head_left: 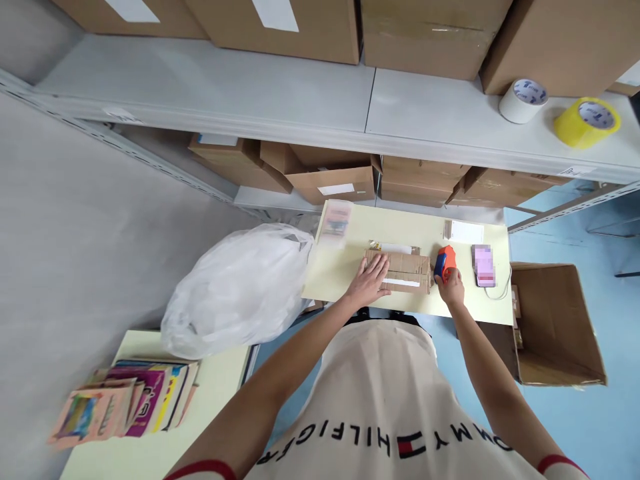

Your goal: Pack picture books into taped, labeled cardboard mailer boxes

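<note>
A small cardboard box [407, 268] lies on the pale yellow table [330, 280] in front of me. My left hand [370, 283] rests on the box's left end, fingers stretched out flat over the cardboard. Just off the right end of the box, my right hand [451, 288] is wrapped round an orange and blue tape dispenser [445, 263]. A white strip runs along the near part of the box, and some tape and a white label show at its far edge. Whether the dispenser touches the box I cannot tell.
A phone [483, 265] with a cable and white papers [465, 232] lie right of the dispenser. A white plastic bag [240, 287] bulges at the table's left. An open carton [560, 320] stands right. Tape rolls [586, 123] sit on the shelf [300, 73]; books [145, 400] lie lower left.
</note>
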Action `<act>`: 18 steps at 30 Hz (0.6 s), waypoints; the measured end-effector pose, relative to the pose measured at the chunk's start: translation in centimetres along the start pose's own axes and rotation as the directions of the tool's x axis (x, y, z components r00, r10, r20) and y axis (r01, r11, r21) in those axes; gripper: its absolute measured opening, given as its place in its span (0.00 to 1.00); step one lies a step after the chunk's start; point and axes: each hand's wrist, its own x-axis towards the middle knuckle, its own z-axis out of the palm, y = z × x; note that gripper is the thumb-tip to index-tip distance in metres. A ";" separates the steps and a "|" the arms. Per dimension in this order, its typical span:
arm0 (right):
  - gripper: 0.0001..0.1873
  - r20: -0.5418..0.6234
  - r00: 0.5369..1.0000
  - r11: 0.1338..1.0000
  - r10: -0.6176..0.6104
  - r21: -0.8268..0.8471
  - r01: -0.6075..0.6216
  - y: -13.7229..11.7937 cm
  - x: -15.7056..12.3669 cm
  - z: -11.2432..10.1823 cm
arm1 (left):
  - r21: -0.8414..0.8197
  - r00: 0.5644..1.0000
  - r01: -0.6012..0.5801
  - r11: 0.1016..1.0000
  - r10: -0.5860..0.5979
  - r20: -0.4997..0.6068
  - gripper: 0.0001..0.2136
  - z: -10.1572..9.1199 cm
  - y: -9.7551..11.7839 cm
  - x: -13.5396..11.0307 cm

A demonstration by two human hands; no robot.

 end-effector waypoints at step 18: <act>0.20 -0.028 0.952 0.817 -0.306 0.505 0.278 -7.4 1.4 -8.3 | -0.051 0.994 -0.035 0.998 0.030 -0.102 0.27 0.7 -0.2 0.0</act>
